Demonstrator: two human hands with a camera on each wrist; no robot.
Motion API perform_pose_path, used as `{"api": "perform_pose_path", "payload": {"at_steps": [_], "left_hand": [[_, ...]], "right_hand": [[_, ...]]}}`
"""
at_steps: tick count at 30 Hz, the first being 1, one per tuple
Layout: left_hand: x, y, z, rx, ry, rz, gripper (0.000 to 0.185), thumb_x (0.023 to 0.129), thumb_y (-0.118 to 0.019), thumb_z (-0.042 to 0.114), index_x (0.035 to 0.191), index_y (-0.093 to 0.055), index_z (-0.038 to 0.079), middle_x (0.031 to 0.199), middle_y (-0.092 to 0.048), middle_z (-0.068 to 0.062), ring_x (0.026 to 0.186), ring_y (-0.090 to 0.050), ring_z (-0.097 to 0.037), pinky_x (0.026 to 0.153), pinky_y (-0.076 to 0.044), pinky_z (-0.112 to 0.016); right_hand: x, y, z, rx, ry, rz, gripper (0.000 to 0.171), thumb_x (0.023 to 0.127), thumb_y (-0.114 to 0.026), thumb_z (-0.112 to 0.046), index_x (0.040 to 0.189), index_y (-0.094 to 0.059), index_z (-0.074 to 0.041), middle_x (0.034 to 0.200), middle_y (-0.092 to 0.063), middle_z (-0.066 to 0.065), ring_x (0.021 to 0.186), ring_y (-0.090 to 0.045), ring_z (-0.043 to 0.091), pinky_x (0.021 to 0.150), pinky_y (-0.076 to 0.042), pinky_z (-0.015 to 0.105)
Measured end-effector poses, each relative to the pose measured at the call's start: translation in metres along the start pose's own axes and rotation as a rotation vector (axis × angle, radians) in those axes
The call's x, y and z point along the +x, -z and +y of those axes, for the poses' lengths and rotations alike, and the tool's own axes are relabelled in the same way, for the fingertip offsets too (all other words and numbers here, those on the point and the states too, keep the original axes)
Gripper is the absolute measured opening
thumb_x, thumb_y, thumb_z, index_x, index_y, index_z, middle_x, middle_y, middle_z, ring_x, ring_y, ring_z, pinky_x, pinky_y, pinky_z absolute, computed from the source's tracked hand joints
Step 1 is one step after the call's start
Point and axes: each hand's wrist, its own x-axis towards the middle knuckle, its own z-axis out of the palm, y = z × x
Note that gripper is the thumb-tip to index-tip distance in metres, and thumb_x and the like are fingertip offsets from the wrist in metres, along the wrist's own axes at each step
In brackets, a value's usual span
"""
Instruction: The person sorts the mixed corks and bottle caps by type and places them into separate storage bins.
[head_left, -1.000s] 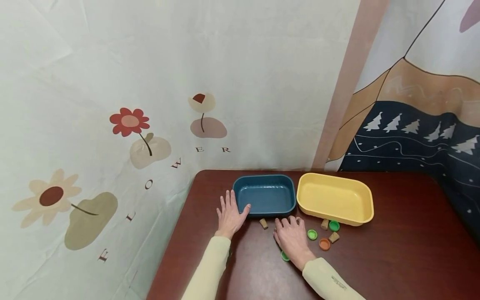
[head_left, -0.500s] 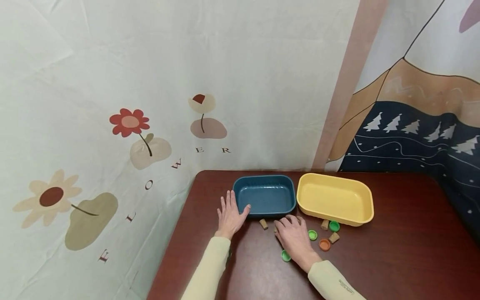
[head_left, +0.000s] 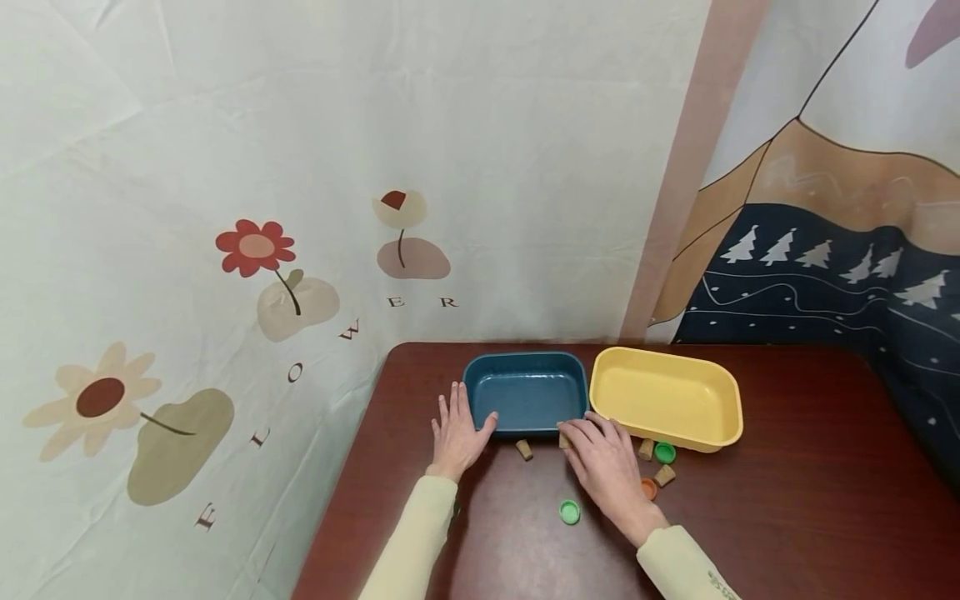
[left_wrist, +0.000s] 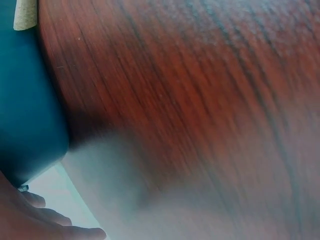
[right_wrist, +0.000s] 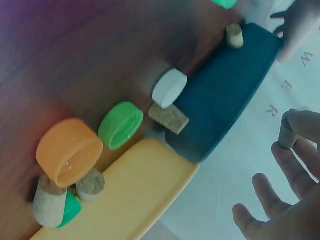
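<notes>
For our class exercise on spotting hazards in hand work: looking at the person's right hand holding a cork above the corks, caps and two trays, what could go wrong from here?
1. The right hand only pinches the cork at the fingertips, so it might slip and roll away.
2. Corks and caps crowd the table under it; the orange cap and a green cap could be knocked.
3. The blue tray and yellow tray sit side by side, so the cork may land in the wrong one.

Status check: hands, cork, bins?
Left hand flat on table beside blue plastic bin. Right hand pinches small cork, lifted. Yellow plastic bin empty. Path clear.
</notes>
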Motion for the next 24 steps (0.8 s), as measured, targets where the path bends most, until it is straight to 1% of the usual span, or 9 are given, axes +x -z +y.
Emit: {"api": "perform_pose_path", "payload": {"at_steps": [6, 13, 18, 24], "left_hand": [[0.000, 0.001, 0.001, -0.006, -0.007, 0.001, 0.096, 0.098, -0.056, 0.061, 0.166, -0.016, 0.006, 0.173, -0.014, -0.015, 0.156, -0.011, -0.046, 0.115, -0.020, -0.074], [0.000, 0.001, 0.002, -0.005, -0.016, -0.008, 0.098, 0.097, -0.055, 0.063, 0.166, -0.017, 0.006, 0.172, -0.015, -0.015, 0.155, -0.013, -0.047, 0.114, -0.022, -0.074], [0.001, -0.001, 0.001, 0.005, -0.016, -0.020, 0.097, 0.098, -0.052, 0.065, 0.166, -0.015, 0.007, 0.173, -0.013, -0.014, 0.156, -0.012, -0.046, 0.114, -0.022, -0.073], [0.000, 0.001, 0.002, -0.005, -0.009, -0.024, 0.097, 0.098, -0.054, 0.063, 0.167, -0.013, 0.007, 0.173, -0.012, -0.013, 0.156, -0.010, -0.046, 0.114, -0.021, -0.074]], "right_hand": [[0.007, 0.005, 0.008, 0.031, -0.007, 0.049, 0.042, 0.086, -0.085, -0.016, 0.126, -0.073, -0.013, 0.123, -0.072, 0.008, 0.125, -0.058, 0.039, 0.102, -0.042, 0.064], [0.019, 0.003, 0.013, 0.051, -0.032, 0.032, 0.041, 0.090, -0.080, -0.017, 0.130, -0.071, -0.013, 0.127, -0.071, 0.007, 0.128, -0.057, 0.039, 0.104, -0.041, 0.065], [0.031, -0.007, 0.016, 0.031, -0.034, 0.010, 0.042, 0.090, -0.082, -0.016, 0.130, -0.071, -0.012, 0.126, -0.072, 0.008, 0.129, -0.056, 0.039, 0.105, -0.041, 0.064], [0.046, -0.024, 0.016, 0.018, -0.047, -0.028, 0.041, 0.089, -0.083, -0.017, 0.128, -0.072, -0.012, 0.123, -0.073, 0.007, 0.127, -0.057, 0.040, 0.104, -0.041, 0.065]]}}
